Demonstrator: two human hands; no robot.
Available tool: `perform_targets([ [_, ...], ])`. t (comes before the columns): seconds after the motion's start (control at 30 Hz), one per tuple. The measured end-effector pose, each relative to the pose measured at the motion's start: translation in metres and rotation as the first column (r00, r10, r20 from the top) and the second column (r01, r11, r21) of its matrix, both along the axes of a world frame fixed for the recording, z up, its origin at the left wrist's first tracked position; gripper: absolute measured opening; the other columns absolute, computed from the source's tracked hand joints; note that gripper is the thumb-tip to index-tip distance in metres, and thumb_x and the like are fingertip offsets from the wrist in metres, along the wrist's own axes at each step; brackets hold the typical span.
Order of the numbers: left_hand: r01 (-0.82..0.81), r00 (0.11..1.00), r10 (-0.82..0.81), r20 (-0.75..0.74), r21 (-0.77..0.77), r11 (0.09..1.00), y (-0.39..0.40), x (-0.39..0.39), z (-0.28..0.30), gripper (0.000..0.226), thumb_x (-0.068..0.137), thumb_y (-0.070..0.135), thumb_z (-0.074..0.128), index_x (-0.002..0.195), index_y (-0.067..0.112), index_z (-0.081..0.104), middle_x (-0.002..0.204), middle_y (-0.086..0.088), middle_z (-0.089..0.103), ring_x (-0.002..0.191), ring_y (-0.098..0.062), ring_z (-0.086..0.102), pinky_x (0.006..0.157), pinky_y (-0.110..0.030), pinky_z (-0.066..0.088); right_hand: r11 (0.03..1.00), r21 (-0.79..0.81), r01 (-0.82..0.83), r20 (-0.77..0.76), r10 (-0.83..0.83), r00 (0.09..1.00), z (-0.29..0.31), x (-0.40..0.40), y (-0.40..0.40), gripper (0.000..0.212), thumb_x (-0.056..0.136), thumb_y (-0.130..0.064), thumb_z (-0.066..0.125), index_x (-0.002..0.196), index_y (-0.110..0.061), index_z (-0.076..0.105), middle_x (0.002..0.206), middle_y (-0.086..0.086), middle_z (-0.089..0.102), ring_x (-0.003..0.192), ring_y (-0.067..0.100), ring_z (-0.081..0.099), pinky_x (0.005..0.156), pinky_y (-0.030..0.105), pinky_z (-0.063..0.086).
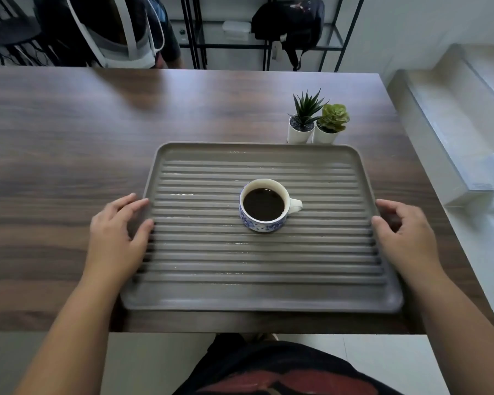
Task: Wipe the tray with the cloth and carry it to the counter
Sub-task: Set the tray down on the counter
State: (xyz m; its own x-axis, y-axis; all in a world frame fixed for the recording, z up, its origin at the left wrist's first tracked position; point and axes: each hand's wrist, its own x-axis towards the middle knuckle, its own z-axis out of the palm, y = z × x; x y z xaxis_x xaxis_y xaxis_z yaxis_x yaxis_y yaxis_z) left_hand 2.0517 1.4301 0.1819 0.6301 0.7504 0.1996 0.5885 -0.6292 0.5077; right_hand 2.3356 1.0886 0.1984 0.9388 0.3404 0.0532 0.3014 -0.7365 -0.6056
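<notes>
Nearest the camera is your own dark shirt with a red print [285, 374], and above it your two bare forearms reach forward over the near edge of one wooden table [69, 138]. On that table lies one grey ribbed tray [254, 263], flat and close to the near edge, with its long side toward you. Your left hand [117, 232] is at the tray's left rim, fingers spread and only loosely bent, fingertips touching the edge; nothing is clasped. Your right hand [405, 232] is at the right rim, thumb on the inner side and fingers over the outer side; the edge looks lightly bracketed there, though a firm grasp cannot be confirmed. One blue-and-white cup [264, 205] of dark liquid stands upright on the ribs, slightly right of centre, handle pointing right. Two small potted plants [315, 121] in white pots stand side by side just beyond the tray's far right corner. Behind the table: one black metal shelf [200, 32] holding one black bag [291, 21].
</notes>
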Motion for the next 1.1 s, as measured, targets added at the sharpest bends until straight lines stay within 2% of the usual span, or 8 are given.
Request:
perform_targets([
  [0.07,-0.023,0.999,0.024,0.029,-0.033,0.999,-0.003,-0.004,-0.006,0.037,0.089,0.007,0.064,0.126,0.013,0.064,0.132,-0.01,0.058,0.12,-0.032,0.053,0.106,-0.041,0.035,1.0,0.015,-0.002,-0.013,0.002,1.0,-0.001,-0.002,0.0,0.035,0.086,-0.015,0.062,0.121,-0.017,0.061,0.098,0.005,0.061,0.085,0.021,0.056,0.081,0.028,0.039],
  [0.17,-0.002,0.998,0.004,0.057,-0.043,0.999,-0.006,0.0,-0.008,0.039,0.09,-0.002,0.057,0.127,0.011,0.063,0.128,-0.01,0.061,0.117,-0.03,0.057,0.103,-0.035,0.038,1.0,0.013,-0.013,0.012,0.012,1.0,-0.001,-0.001,0.003,0.038,0.086,-0.011,0.061,0.124,-0.015,0.06,0.092,0.0,0.059,0.082,0.018,0.055,0.08,0.026,0.037],
  [0.27,-0.024,0.997,0.029,0.072,-0.065,0.998,-0.006,0.004,-0.007,0.042,0.09,-0.003,0.056,0.129,0.011,0.06,0.126,-0.009,0.062,0.112,-0.029,0.058,0.099,-0.03,0.038,1.0,0.022,-0.015,0.027,0.015,1.0,-0.002,0.002,0.006,0.038,0.087,-0.01,0.06,0.125,-0.014,0.06,0.093,0.0,0.06,0.083,0.017,0.054,0.08,0.023,0.035],
  [0.43,-0.039,0.996,0.045,0.079,-0.08,0.996,-0.003,0.009,-0.006,0.043,0.09,-0.002,0.056,0.131,0.012,0.06,0.125,-0.009,0.063,0.107,-0.032,0.06,0.1,-0.038,0.042,0.999,0.028,-0.029,0.042,0.027,0.999,-0.004,0.009,0.013,0.038,0.087,-0.01,0.06,0.126,-0.014,0.06,0.097,0.004,0.063,0.084,0.016,0.054,0.083,0.024,0.037],
  [0.57,-0.062,0.995,0.069,0.078,-0.088,0.994,0.002,0.016,-0.007,0.043,0.09,-0.001,0.056,0.131,0.013,0.06,0.124,-0.009,0.063,0.104,-0.033,0.06,0.099,-0.038,0.042,0.999,0.029,-0.028,0.054,0.026,0.998,-0.006,0.019,0.021,0.038,0.087,-0.01,0.059,0.125,-0.013,0.06,0.103,0.009,0.066,0.087,0.018,0.055,0.084,0.023,0.037],
  [0.7,-0.077,0.993,0.088,0.085,-0.12,0.99,0.006,0.024,-0.006,0.043,0.091,0.001,0.055,0.131,0.015,0.06,0.121,-0.009,0.064,0.102,-0.032,0.06,0.098,-0.039,0.043,0.999,0.028,-0.035,0.067,0.033,0.997,-0.007,0.028,0.029,0.038,0.087,-0.01,0.059,0.126,-0.012,0.06,0.105,0.012,0.066,0.093,0.026,0.06,0.084,0.023,0.036],
  [1.1,-0.046,0.997,0.051,0.05,-0.095,0.994,0.033,0.049,-0.006,0.042,0.092,0.005,0.054,0.133,0.014,0.058,0.125,-0.009,0.062,0.104,-0.033,0.059,0.101,-0.039,0.043,0.998,0.05,-0.025,0.075,0.021,0.997,-0.013,0.046,0.047,0.038,0.09,-0.012,0.056,0.128,-0.011,0.057,0.115,0.011,0.064,0.103,0.027,0.059,0.089,0.022,0.035],
])
